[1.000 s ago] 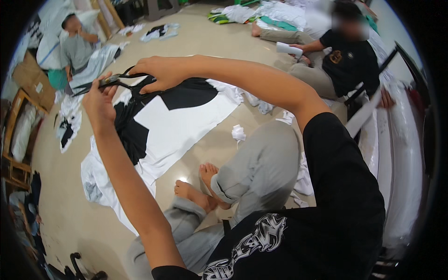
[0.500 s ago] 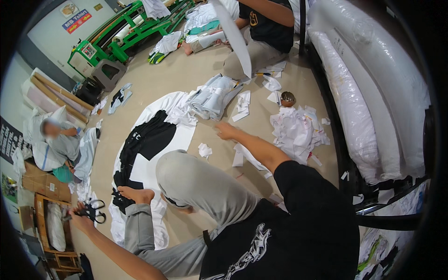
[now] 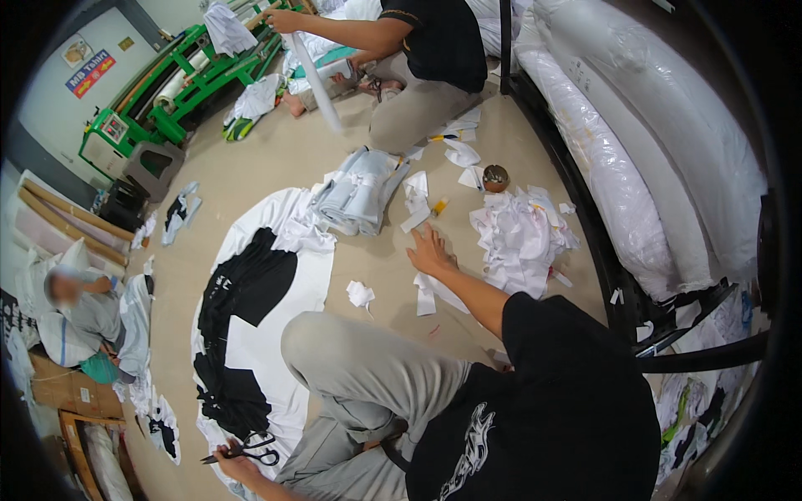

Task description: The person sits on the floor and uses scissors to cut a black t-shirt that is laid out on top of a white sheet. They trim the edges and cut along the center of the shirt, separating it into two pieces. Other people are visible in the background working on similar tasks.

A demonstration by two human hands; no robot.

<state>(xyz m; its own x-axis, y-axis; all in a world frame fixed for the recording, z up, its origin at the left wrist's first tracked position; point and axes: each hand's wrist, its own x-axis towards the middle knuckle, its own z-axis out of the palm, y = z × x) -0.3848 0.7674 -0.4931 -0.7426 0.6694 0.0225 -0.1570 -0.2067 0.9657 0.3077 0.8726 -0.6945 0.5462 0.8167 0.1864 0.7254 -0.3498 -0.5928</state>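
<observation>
My left hand (image 3: 236, 468) is closed round a pair of black-handled scissors (image 3: 266, 455), beside the lower end of a black garment (image 3: 266, 271). That garment lies crumpled on a long spread of white cloth (image 3: 313, 280) on the floor. My right hand (image 3: 432, 252) reaches forward over the floor, empty, with its fingers apart. Just beyond its fingertips are a white scrap (image 3: 415, 219) and a small yellow object (image 3: 440, 206), too small to name. A bundle of folded pale grey cloth (image 3: 357, 190) lies ahead, a little to the left of that hand.
A heap of white scraps (image 3: 518, 242) and a round brown bowl (image 3: 495, 178) are at the right. Ahead, a co-worker (image 3: 439, 58) kneels with a white strip (image 3: 317, 83). Plastic-wrapped rolls (image 3: 601, 167) line the right side. Another person (image 3: 83, 309) sits far left.
My left hand has brought the scissors right, beside the cloth. My right hand has spread its fingers; the yellow object now shows beyond them. My foot has drawn back. The co-worker's strip has moved left.
</observation>
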